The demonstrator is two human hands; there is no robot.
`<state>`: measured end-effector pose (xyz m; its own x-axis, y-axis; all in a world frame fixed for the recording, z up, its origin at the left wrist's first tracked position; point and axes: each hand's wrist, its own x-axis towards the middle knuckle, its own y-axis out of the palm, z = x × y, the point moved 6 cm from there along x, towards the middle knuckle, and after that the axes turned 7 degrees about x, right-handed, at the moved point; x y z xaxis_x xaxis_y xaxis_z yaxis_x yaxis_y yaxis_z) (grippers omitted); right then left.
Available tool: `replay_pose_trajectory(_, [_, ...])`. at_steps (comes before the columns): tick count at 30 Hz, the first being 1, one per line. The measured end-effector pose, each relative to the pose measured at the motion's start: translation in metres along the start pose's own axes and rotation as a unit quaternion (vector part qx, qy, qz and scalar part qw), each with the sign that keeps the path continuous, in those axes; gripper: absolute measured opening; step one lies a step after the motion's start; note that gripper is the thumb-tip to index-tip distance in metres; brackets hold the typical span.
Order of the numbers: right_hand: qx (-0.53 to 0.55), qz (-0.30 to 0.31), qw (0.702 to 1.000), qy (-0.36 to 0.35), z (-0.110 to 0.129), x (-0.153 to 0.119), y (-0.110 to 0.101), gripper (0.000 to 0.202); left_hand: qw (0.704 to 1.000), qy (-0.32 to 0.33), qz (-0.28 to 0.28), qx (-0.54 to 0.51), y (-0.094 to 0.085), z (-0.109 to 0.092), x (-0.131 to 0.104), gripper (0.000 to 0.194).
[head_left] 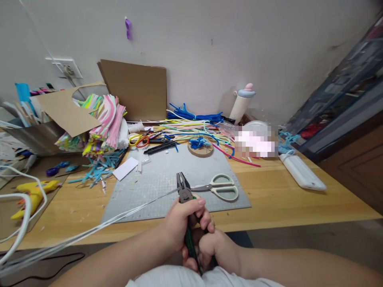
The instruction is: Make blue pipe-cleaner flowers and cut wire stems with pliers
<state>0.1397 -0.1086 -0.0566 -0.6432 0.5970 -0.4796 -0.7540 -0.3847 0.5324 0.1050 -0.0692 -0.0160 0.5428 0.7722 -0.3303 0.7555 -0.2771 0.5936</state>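
Observation:
Both hands are wrapped round a pair of pliers (184,193) with dark jaws and green-and-black handles, held at the table's front edge. The jaws point away from me and look slightly parted. My left hand (175,225) grips just below the jaws, its thumb laid across the top. Lower down, my right hand (220,245) is closed about the handles, partly hidden. A bundle of thin silvery wires (128,214) stretches from the lower left up to the jaws; whether they are clamped I cannot tell. White-handled scissors (214,187) lie just beyond on the grey cutting mat (161,163).
Coloured pipe cleaners (191,125) and a cardboard disc (201,150) with blue pieces lie behind. At left are a yellow glue gun (36,195), pink-and-yellow bundles (104,123) and cardboard (137,91). A bottle (241,103) and white device (302,171) stand right.

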Motion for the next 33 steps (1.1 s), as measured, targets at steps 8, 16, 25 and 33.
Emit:
replay_pose_trajectory(8, [0.165,-0.051,0.982,0.075,-0.017,-0.003,-0.015,0.027,0.994,-0.102,-0.026,-0.021,-0.005,0.027,0.029,0.03])
replay_pose_trajectory(16, [0.193,-0.106,0.972,0.077,-0.016,-0.003,-0.021,0.026,0.994,-0.103,-0.013,-0.027,-0.004,0.029,0.035,0.028])
replay_pose_trajectory(25, [0.234,-0.034,0.969,0.066,0.003,0.004,-0.014,0.027,0.994,-0.077,-0.055,0.061,-0.013,0.008,0.044,0.029])
replay_pose_trajectory(33, [0.143,-0.096,0.984,-0.055,0.057,-0.028,-0.058,0.03,0.859,0.028,0.031,0.511,-0.002,-0.041,-0.028,0.031])
